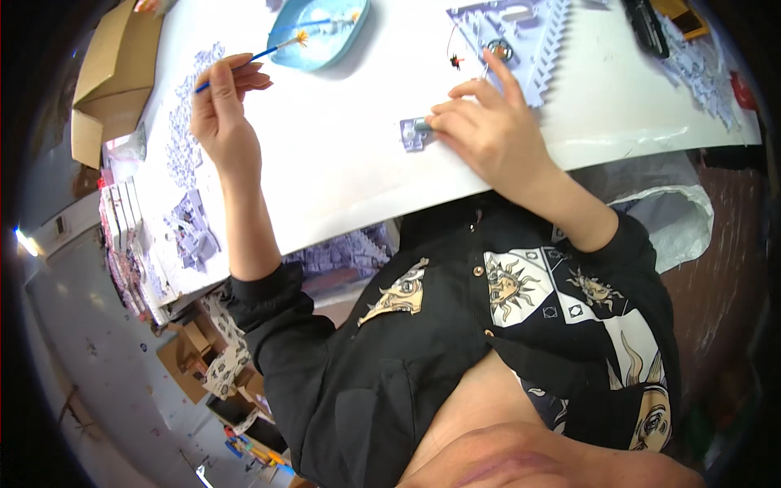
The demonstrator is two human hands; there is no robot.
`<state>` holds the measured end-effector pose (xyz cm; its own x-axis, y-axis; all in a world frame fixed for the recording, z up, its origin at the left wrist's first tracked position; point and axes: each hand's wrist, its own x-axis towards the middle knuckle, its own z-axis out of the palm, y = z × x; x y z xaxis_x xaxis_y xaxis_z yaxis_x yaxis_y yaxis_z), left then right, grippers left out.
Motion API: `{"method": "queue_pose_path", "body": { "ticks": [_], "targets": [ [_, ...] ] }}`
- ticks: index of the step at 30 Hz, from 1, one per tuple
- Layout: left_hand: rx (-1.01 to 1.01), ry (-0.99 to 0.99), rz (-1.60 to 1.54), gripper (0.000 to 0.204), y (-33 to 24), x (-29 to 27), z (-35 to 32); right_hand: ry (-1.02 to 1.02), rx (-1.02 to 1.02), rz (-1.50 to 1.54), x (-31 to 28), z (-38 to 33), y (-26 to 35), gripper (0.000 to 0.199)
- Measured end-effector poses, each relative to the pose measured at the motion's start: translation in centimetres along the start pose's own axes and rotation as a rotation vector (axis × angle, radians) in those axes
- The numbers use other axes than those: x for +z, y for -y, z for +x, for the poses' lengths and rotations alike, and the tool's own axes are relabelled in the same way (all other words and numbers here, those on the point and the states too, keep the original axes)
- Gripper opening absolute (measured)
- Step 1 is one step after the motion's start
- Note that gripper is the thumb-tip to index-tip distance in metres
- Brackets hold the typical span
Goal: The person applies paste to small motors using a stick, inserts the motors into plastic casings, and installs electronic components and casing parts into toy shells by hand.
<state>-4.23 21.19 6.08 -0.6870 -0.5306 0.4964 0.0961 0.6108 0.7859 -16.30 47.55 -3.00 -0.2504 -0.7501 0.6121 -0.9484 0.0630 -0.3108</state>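
My left hand (224, 104) is raised over the left part of the table and pinches a thin blue brush (264, 54). The brush's orange bristles reach over the near rim of a light-blue dish (294, 64), which has whitish stuff in it. My right hand (492, 130) rests low over the table, its thumb and fingers closed on a small lavender plastic part (412, 137). A dark grey-green cylindrical piece sits on that part at my fingertips. Just beyond the raised index finger lies a small round metallic piece (499, 50), on a toothed lavender plastic sheet (537, 32).
Many small lavender pieces (185, 130) are spread along the left side, with larger ones (192, 232) nearer. A cardboard box (118, 73) stands at the far left. A small red-and-black piece with wires (456, 61) lies left of the sheet. More lavender parts (700, 77) are piled at right.
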Motion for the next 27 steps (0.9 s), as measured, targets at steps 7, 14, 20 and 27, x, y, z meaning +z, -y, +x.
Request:
{"method": "queue_pose_path", "body": {
  "ticks": [7, 14, 20, 27],
  "targets": [
    [-0.709, 0.196, 0.022, 0.080, 6.3, -2.7, -3.4, 0.019, 0.026, 0.101, -4.1, -0.1, -0.4, 0.035],
    [-0.672, -0.154, 0.076, 0.081, 2.7, -2.4, -11.2, -0.005, 0.111, -0.179, -9.9, 2.0, -8.8, 0.032],
    [-0.485, -0.311, -0.083, 0.065, 1.5, -0.5, -13.9, -0.031, 0.300, -0.467, -13.4, 5.2, -16.9, 0.026],
    [-0.529, -0.230, -0.071, 0.069, 0.3, -0.1, -13.4, 0.216, 0.347, -0.560, -7.4, 7.6, -22.2, 0.032]
  ]
}}
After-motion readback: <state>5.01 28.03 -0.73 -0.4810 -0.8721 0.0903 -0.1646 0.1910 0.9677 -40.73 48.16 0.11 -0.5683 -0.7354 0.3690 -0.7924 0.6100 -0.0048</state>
